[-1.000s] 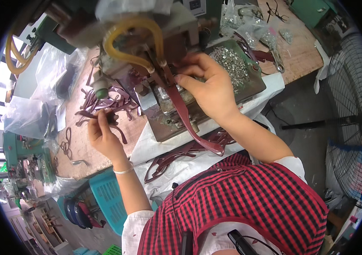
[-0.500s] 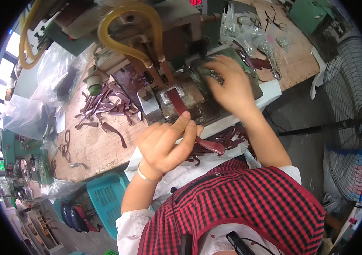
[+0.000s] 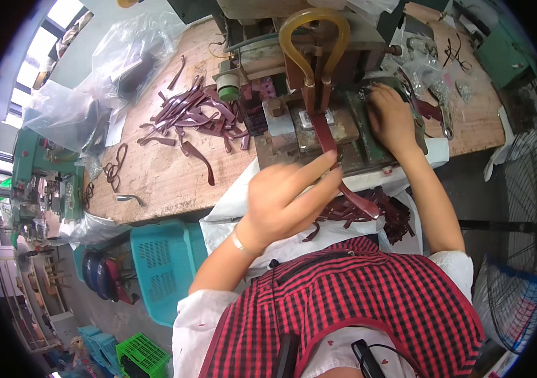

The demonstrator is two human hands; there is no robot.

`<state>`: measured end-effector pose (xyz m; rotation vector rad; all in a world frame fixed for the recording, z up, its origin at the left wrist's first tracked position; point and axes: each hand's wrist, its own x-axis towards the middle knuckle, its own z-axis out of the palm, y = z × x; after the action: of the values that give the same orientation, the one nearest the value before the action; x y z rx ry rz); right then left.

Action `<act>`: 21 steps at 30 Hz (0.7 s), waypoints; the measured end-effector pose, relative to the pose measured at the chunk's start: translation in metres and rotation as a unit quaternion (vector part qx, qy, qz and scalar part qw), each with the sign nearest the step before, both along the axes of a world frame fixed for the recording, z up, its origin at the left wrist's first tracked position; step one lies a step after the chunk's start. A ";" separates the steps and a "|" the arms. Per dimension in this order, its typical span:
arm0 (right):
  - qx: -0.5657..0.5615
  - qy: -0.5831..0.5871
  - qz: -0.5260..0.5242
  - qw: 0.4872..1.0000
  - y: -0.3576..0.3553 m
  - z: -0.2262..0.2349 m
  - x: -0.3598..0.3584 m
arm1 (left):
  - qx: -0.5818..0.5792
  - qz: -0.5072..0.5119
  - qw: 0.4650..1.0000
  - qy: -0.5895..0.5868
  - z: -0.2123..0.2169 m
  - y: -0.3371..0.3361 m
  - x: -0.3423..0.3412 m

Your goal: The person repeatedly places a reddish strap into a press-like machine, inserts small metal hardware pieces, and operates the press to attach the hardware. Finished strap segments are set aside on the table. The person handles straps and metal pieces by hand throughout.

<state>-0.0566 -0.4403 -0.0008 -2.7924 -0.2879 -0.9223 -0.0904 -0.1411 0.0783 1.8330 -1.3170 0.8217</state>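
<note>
My left hand (image 3: 284, 198) pinches a dark red eyeglass temple (image 3: 325, 135) between thumb and fingers. Its far end lies on a small metal block, right under two upright prongs (image 3: 316, 97) of a bench machine. The curved tip (image 3: 363, 205) sticks out past my fingers toward me. To the right, my right hand (image 3: 395, 123) rests on the machine's green base (image 3: 355, 123), its fingers curled beside a little heap of small metal parts (image 3: 364, 93). What its fingertips hold, if anything, is hidden.
More temples (image 3: 199, 113) lie heaped on the wooden table (image 3: 174, 179) at left. Others (image 3: 397, 217) fill a white cloth at the near edge. A yellow hose (image 3: 315, 16) loops above the prongs. Lower left stands a blue basket (image 3: 161, 268); a fan (image 3: 526, 208) stands at right.
The view has swung, so the machine sits farther right in the picture. The temple's far end now meets the prongs. My right hand has settled with its fingers by the small metal parts.
</note>
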 end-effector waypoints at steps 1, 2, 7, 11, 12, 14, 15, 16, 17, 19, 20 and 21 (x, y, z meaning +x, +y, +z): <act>0.078 -0.010 -0.029 0.997 -0.003 0.003 -0.005 | 0.028 0.034 0.999 -0.020 -0.003 0.020 -0.003; 0.155 -0.017 -0.051 0.986 -0.001 0.008 -0.014 | 0.067 0.096 0.990 -0.074 -0.015 0.047 0.002; 0.422 -0.035 -0.091 0.901 0.002 0.003 -0.032 | 0.416 0.299 0.856 -0.076 -0.057 0.150 0.073; 0.466 -0.023 -0.070 0.882 0.028 0.006 -0.016 | 0.371 0.255 0.892 -0.042 -0.100 0.187 0.109; 0.488 0.001 -0.069 0.870 0.031 0.005 -0.017 | 0.347 0.275 0.896 -0.043 -0.096 0.184 0.115; 0.493 0.004 -0.074 0.867 0.030 0.008 -0.021 | 0.288 0.310 0.905 -0.038 -0.081 0.163 0.126; 0.488 0.003 -0.075 0.869 0.024 0.010 -0.023 | 0.246 0.353 0.902 -0.029 -0.065 0.159 0.138; 0.475 -0.005 -0.075 0.877 0.020 0.012 -0.025 | 0.203 0.403 0.892 -0.019 -0.049 0.168 0.153; 0.461 -0.012 -0.067 0.885 0.018 0.014 -0.026 | 0.191 0.451 0.872 -0.013 -0.046 0.191 0.177; 0.441 -0.015 -0.067 0.895 0.013 0.019 -0.028 | 0.132 0.522 0.838 0.091 -0.058 0.261 0.228; 0.433 -0.005 -0.081 0.898 0.010 0.018 -0.031 | 0.089 0.538 0.817 0.187 -0.084 0.301 0.257; 0.430 0.005 -0.091 0.898 0.005 0.016 -0.035 | 0.056 0.526 0.814 0.240 -0.113 0.357 0.278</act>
<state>-0.0916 -0.4353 0.0148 -2.0068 0.3270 -0.8001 0.1872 0.2156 -0.0349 2.6277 0.0743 0.6971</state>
